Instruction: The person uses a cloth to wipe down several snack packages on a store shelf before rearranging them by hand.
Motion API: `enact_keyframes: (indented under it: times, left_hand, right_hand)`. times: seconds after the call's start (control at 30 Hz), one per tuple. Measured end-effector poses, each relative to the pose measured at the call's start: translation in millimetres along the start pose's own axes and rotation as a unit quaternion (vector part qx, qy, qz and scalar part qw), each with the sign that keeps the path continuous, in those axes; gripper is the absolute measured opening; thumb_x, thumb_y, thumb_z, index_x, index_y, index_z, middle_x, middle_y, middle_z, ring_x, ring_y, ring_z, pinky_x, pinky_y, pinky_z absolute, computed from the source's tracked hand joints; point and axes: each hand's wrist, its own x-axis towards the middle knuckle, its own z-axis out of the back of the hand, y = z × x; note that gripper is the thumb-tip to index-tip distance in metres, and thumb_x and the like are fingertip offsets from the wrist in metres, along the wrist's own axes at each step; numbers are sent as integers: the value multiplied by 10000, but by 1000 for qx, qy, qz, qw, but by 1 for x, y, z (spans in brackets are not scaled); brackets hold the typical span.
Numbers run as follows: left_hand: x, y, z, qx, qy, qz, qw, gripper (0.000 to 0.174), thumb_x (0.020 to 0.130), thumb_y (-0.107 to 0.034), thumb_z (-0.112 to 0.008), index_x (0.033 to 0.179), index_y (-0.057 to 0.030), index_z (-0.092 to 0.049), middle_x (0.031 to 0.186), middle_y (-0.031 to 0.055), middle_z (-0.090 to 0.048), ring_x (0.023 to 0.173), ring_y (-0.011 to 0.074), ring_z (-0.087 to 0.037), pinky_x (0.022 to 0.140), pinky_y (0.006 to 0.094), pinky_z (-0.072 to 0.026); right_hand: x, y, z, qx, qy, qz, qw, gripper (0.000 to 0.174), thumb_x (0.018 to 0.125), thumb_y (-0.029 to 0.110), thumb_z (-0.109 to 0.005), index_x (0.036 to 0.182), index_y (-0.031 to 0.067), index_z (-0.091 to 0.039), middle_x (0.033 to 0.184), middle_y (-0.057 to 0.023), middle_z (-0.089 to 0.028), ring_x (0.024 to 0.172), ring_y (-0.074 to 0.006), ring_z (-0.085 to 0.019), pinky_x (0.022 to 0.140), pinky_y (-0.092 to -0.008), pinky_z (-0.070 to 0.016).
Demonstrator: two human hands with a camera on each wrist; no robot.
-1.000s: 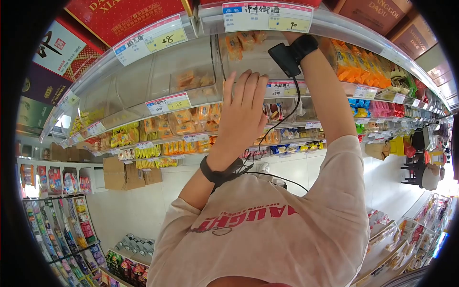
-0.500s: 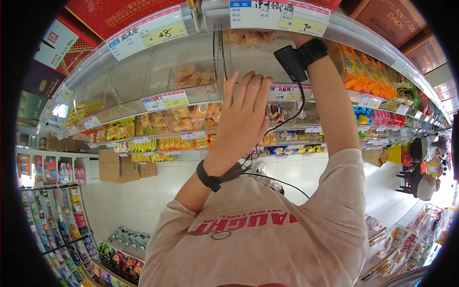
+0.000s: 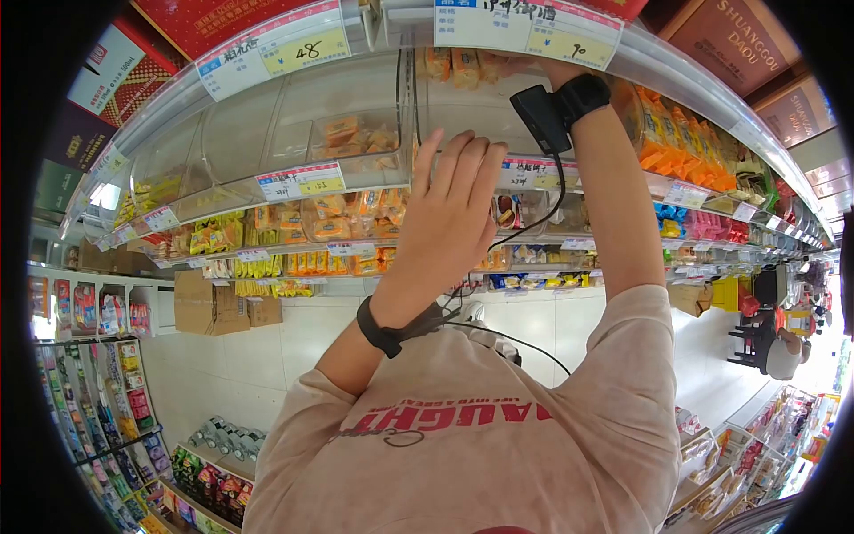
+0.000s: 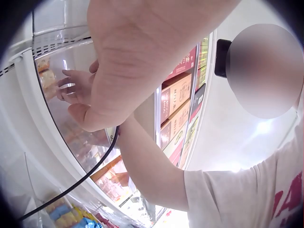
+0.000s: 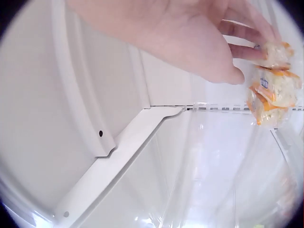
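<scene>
High on the shelving, my right hand (image 5: 199, 42) reaches deep into a clear plastic bin (image 3: 480, 116), partly hidden in the head view by a price label. In the right wrist view its fingers stretch towards a short row of orange-and-clear wrapped snack packets (image 5: 275, 90), fingertips at the nearest one and the thumb apart. The same packets (image 3: 463, 67) show at the bin's back in the head view. My left hand (image 3: 449, 205) lies with straight fingers over the bin's front edge, beside a price label (image 3: 538, 173), holding nothing.
To the left, another clear bin holds a few orange packets (image 3: 356, 138). Lower tiers carry several rows of wrapped snacks (image 3: 329, 214). Boxed bottles (image 3: 729, 44) line the top. A black cable (image 3: 534, 231) hangs between my wrists. Cardboard boxes (image 3: 209, 303) stand on the floor.
The packets by my right hand have shifted slightly at the back of the bin, and the right wrist has moved a little rightwards in view. My left hand stays at the bin's edge.
</scene>
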Motion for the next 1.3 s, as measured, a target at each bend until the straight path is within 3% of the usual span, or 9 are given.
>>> enact_keyframes:
  times: [0.5, 1.17, 1.3]
  left_hand:
    - [0, 1, -1, 6, -10, -1, 1000, 701, 702, -17, -648, 1380, 5, -469, 1318, 161, -516, 1309, 345, -477, 1204, 562, -270]
    - [0, 2, -3, -5, -5, 4, 1000, 716, 704, -30, -663, 1393, 3, -470, 1332, 165, -506, 1314, 348, -469, 1203, 569, -275]
    - [0, 2, -3, 19, -2, -1, 1000, 758, 672, -81, -748, 1374, 7, -475, 1300, 163, -508, 1318, 336, -466, 1214, 551, -267]
  right_hand:
    - [0, 2, -10, -51, 65, 7, 997, 578, 893, 490, -728, 1270, 57, -665, 1258, -128, -675, 1144, -278, -636, 987, -356, -479]
    - [-2, -9, -2, 50, -24, -2, 998, 580, 907, 471, -726, 1298, 49, -650, 1290, -138, -664, 1172, -283, -628, 1010, -358, -471]
    - [0, -15, 1, 61, -37, 1, 997, 581, 909, 467, -726, 1304, 48, -647, 1297, -140, -661, 1178, -284, -626, 1014, -358, -470]
